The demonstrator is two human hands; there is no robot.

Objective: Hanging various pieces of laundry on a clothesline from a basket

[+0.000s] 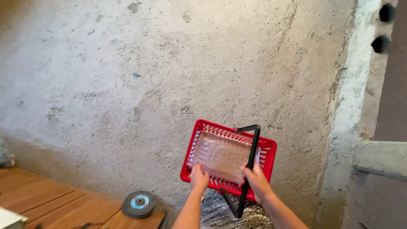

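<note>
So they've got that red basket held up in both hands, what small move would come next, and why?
Probably lowering the red basket and tipping it level. Both the left hand and the right hand hold its near rim, its opening faces the camera, it hangs in the air before the concrete wall, and its black handle dangles loose.

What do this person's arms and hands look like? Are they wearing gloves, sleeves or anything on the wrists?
Both arms are bare as far as the picture shows: no sleeves reach the forearms. The left hand and the right hand are bare too, with no gloves. No watch, bracelet or ring can be seen on either. The upper arms are out of view.
</note>
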